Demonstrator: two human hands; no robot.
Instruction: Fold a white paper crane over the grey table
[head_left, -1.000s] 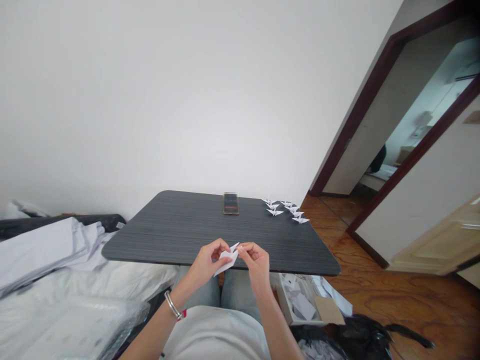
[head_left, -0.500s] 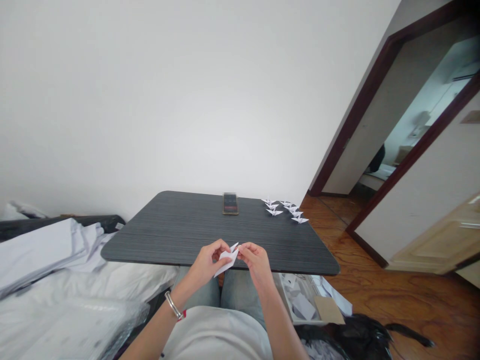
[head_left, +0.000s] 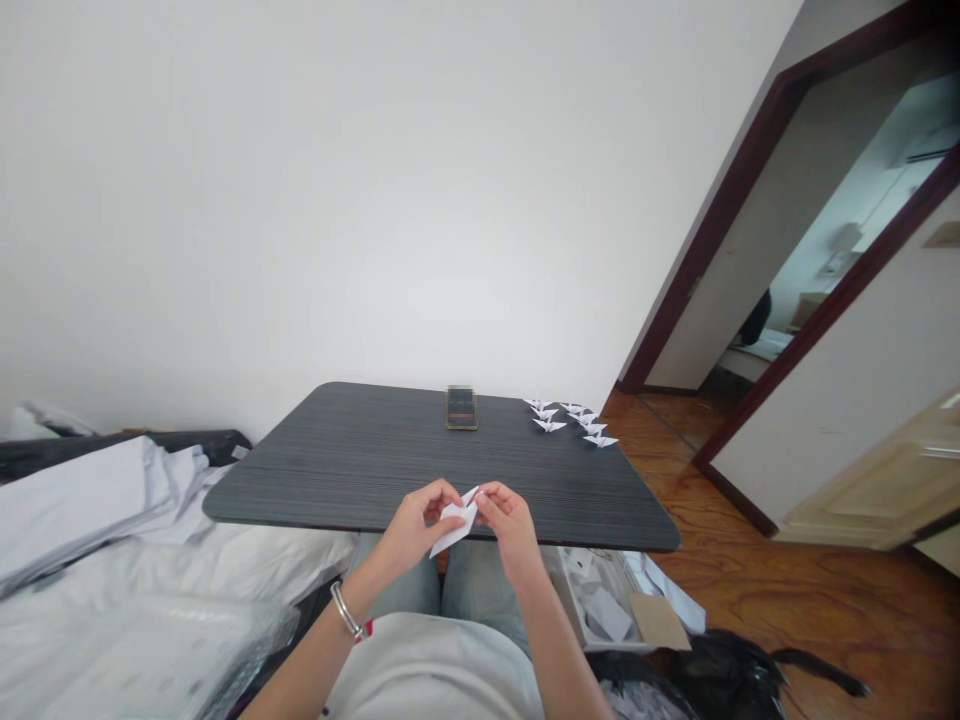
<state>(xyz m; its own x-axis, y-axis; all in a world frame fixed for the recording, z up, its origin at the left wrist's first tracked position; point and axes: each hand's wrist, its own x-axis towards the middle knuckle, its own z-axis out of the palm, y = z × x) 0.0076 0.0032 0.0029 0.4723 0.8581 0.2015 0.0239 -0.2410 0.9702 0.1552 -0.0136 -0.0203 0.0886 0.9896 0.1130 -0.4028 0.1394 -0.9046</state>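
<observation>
Between my hands, over the front edge of the dark table point(head_left: 330, 460), is a small piece of folded white paper point(head_left: 453, 532) with pointed ends. My left hand point(head_left: 421, 518) grips its body between thumb and fingers. The fingertips of my right hand point(head_left: 507, 514) pinch a narrow point at its upper right. Several white paper cranes point(head_left: 550, 425) stand in a cluster at the table's far right corner, apart from both hands.
A phone point(head_left: 460, 408) stands near the table's back edge, close to the white wall. Below the table at right, an open box point(head_left: 600, 610) holds paper pieces. White sheets point(head_left: 82, 500) lie at the left. A black plastic bag point(head_left: 720, 675) rests on the wooden floor.
My right hand has shifted very slightly up and left at the paper's point. The paper has tilted a little; both hands keep their hold on it.
</observation>
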